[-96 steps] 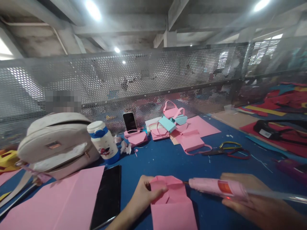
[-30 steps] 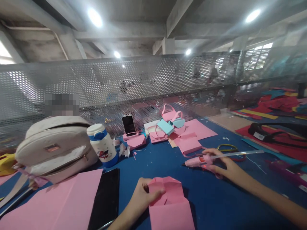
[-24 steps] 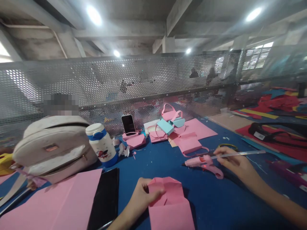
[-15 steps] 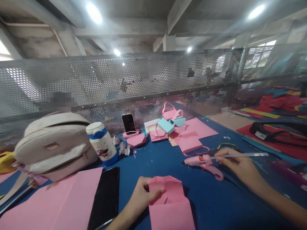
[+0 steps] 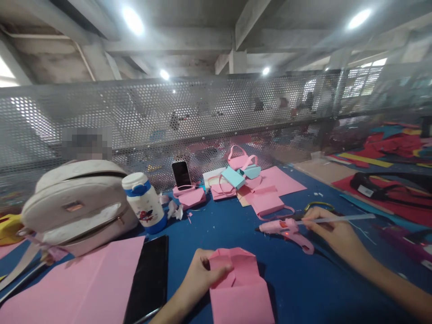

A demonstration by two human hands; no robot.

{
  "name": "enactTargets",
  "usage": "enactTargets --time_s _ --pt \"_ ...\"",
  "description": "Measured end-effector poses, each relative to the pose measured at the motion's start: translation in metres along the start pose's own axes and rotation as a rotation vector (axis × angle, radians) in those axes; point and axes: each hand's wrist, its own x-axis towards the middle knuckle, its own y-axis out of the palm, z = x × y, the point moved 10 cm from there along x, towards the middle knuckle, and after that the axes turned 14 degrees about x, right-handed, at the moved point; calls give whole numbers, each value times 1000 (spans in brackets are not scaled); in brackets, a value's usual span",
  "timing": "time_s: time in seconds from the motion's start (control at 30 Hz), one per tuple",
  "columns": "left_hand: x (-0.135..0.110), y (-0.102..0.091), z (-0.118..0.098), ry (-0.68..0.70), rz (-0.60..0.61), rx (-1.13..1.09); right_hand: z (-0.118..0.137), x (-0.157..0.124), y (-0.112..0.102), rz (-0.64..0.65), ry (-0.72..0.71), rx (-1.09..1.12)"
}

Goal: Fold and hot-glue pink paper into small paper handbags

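Near the front edge, my left hand [image 5: 202, 276] grips a folded pink paper pouch [image 5: 241, 299], thumb on its inner flap and fingers behind it. At the right, my right hand [image 5: 332, 231] pinches a clear glue stick [image 5: 353, 218] whose left end meets the back of a pink hot glue gun [image 5: 286, 230]. A small red light glows on the gun, which lies on the blue table with its nozzle pointing left. Just beyond the gun is a pink paper bag [image 5: 268, 201] with a thin strap.
Several small pink and turquoise paper bags [image 5: 233, 177] are heaped by the perforated metal screen [image 5: 209, 108], beside a propped phone [image 5: 181, 174]. A bottle [image 5: 145, 204], a white backpack [image 5: 81, 207], a black tablet [image 5: 148, 279] and pink sheets [image 5: 77, 288] are at left.
Both hands, the pouch and the glue gun keep nearly the same places. The glue stick's free end has shifted very slightly left.
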Motion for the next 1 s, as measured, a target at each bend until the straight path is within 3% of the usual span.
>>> enactTargets --time_s 0.67,1.0 --pt "-1 -1 6 -8 -8 29 16 8 12 129 -101 -237" --pt "0 -2 6 10 -21 41 10 9 13 162 -79 -165"
